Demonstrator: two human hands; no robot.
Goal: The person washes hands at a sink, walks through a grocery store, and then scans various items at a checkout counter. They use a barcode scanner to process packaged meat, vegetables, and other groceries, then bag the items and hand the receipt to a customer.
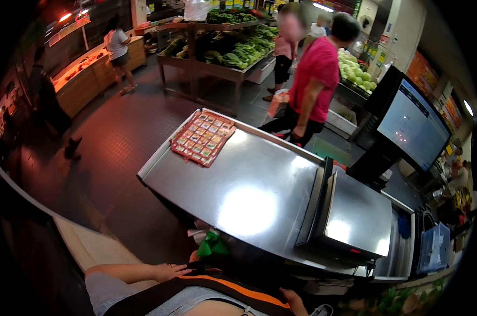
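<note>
My left hand (170, 271) rests against the front of my dark apron (218, 285), which has an orange stripe. Its fingers are slightly apart, and nothing shows in them. My right hand (291, 299) is at the apron's right edge, partly in view; its fingers are mostly hidden. Before me stands a metal-topped counter (195, 189). A red printed sheet or mat (203, 138) with rows of small pictures lies at its far left corner. A scale with a flat metal platform (359, 209) sits at the counter's right end.
A monitor (414, 122) rises behind the scale, and a clear blue plastic bin (434, 247) is at far right. Green plastic bags (212, 245) hang at the counter's near edge. A person in a pink shirt (317, 75) is beyond it, near a leafy vegetable stand (238, 71).
</note>
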